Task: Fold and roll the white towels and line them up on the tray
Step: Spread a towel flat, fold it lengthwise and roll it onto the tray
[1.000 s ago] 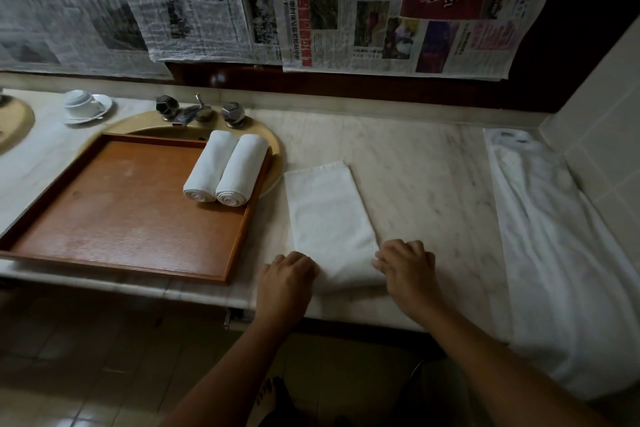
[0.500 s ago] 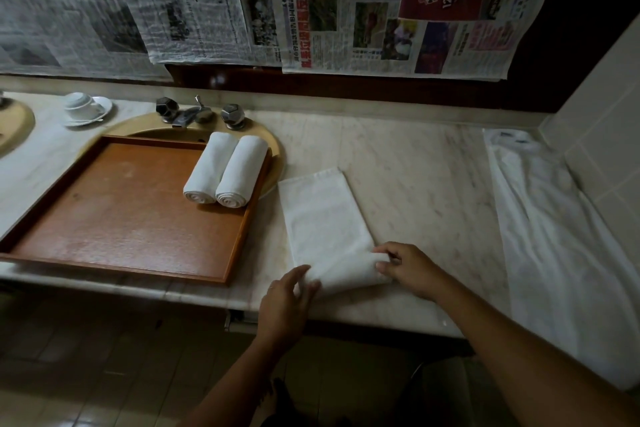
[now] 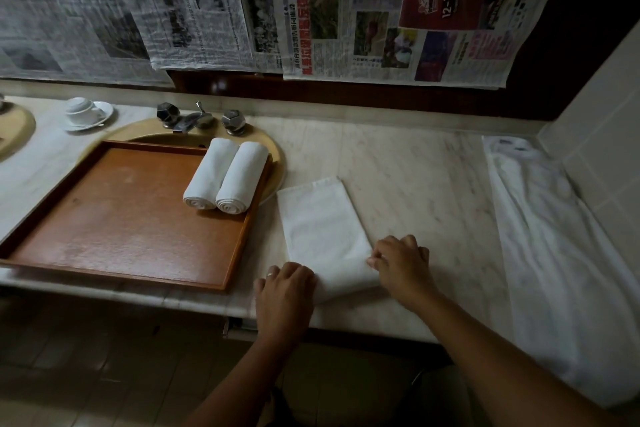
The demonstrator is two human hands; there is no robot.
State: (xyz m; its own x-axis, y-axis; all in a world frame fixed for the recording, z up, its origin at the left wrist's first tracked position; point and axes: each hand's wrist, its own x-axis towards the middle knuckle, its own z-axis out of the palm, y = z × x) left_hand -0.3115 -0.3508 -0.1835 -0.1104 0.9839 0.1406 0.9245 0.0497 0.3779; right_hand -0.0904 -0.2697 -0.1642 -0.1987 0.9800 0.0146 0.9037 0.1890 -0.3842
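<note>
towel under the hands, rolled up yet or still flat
Mostly flat: the folded towel lies as a strip on the counter, only its near end curled into a roll under both hands.

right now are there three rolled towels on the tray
No, only two rolled towels lie on the tray; the third towel is on the counter, with both hands at its near end.

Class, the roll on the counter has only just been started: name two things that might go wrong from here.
1. The folded towel lies skewed, so rolling it may give a crooked roll.
2. The left hand and right hand work near the counter edge; the roll might slip off.
</note>
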